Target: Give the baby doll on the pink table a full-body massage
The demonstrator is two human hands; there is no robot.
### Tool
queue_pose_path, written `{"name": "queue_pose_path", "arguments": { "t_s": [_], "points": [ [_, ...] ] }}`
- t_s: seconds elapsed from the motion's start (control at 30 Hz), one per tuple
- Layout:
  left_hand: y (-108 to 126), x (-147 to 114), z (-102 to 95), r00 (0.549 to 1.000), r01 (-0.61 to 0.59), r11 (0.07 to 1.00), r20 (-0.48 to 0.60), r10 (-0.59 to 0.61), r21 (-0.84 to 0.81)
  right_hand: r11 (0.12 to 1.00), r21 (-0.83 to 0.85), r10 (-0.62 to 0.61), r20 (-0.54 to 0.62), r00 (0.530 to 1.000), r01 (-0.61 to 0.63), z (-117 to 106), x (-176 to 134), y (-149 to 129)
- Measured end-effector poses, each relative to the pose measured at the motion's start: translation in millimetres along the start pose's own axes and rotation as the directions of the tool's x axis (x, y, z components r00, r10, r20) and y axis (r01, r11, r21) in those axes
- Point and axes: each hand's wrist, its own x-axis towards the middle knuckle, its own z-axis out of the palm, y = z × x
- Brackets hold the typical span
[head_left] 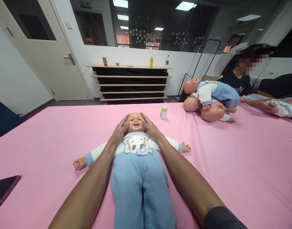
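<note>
A baby doll (135, 122) lies on its back on the pink-covered table, arms spread and feet toward me. It wears a white top with an elephant face (137, 145) and fluffy light-blue trousers (140, 178). My left hand (120, 129) cups one side of its head, thumb by the cheek. On the opposite side, my right hand (150, 127) cups the head likewise, with its thumb at the cheek. Both sets of fingers are long and curved around the head, reaching up to the temples. The doll's ears are hidden under my palms.
A small green-capped white bottle (163, 112) stands beyond the doll. More dolls (208, 97) are piled at the right, near another person (239, 73) handling a doll. A dark flat device (5, 190) lies at the left edge. Shelves (134, 76) hold drink bottles behind.
</note>
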Motion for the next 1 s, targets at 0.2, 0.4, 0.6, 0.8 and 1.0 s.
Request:
{"name": "queue_pose_path", "arguments": {
  "t_s": [0.2,0.4,0.6,0.8,1.0],
  "points": [
    [2,-2,0.8,1.0,-0.022,0.989,-0.009,0.023,0.144,0.983,-0.181,-0.022,0.011,1.0,0.024,4,-9,-10],
    [-3,2,-3.1,1.0,0.014,0.997,0.018,-0.013,-0.074,0.996,0.077,0.029,0.059,0.998,-0.033,0,0,-1],
    [-5,3,-2.9,0.999,-0.014,0.998,-0.046,0.012,-0.058,0.997,0.077,0.005,0.012,1.0,-0.005,-1,2,2],
    [1,-2,0.2,1.0,-0.014,0.995,-0.02,0.016,0.099,0.974,-0.221,-0.039,0.023,0.999,0.043,3,-9,-8],
    [-3,0,-0.6,1.0,0.006,0.998,0.012,-0.005,-0.055,0.999,0.037,0.006,0.075,0.997,-0.008,-1,0,-1]
  ]
}}
